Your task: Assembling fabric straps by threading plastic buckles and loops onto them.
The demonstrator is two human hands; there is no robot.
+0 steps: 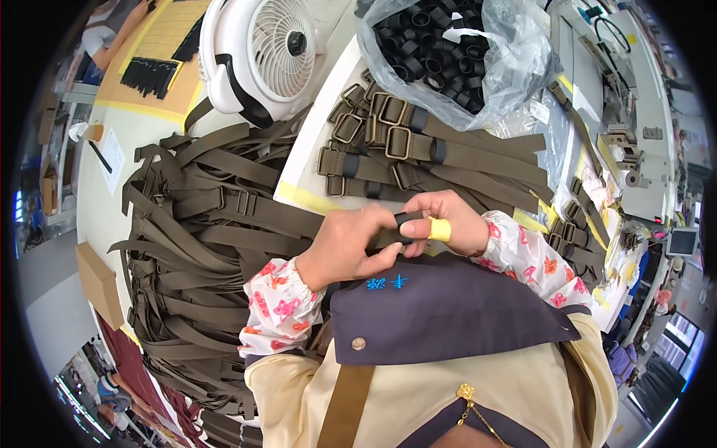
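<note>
My left hand (345,243) and my right hand (457,216) meet in front of my dark apron, both closed. Between their fingertips is a small black loop (408,219), like a short wide ring. A dark olive webbing strap (382,239) shows under my left fingers against the loop; most of it is hidden, so I cannot tell if it passes through. Yellow tape (440,229) wraps my right thumb. Just beyond my hands lie olive straps with metal slide buckles (398,142) and black loops around them.
A large heap of olive straps (198,261) covers the table to my left. Past it stands a white fan (258,60). A clear plastic bag (515,56) full of black loops (429,45) sits at the far side. At right are more buckled straps (573,231) and a sewing machine (648,112).
</note>
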